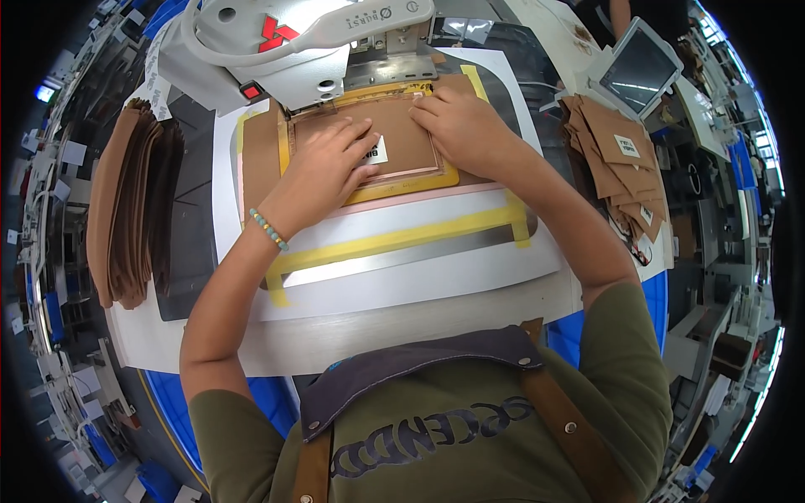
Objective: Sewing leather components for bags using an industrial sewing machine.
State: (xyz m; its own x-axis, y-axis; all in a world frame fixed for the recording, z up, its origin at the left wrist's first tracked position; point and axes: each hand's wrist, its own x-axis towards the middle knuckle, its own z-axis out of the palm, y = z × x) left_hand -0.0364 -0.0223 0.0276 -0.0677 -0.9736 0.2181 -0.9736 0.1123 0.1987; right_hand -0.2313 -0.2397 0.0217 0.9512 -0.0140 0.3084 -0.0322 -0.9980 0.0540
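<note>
Under the sewing machine head (327, 63), a brown fabric piece (394, 119) lies inside a yellow-edged clamp frame (411, 184). My left hand (327, 163) rests on the fabric with its fingers spread, holding nothing. Its fingers partly cover a small white label (381, 151) with dark print. At the upper right corner of the frame, the fingers of my right hand (459, 126) are apart and press down on the fabric edge. The surface beneath the right palm is hidden.
A stack of brown fabric pieces (126, 205) stands at the left. More brown pieces with white labels (616, 151) are piled at the right, below a tilted control screen (639, 65). Yellow tape (394, 237) crosses the white sheet (419, 285) in front.
</note>
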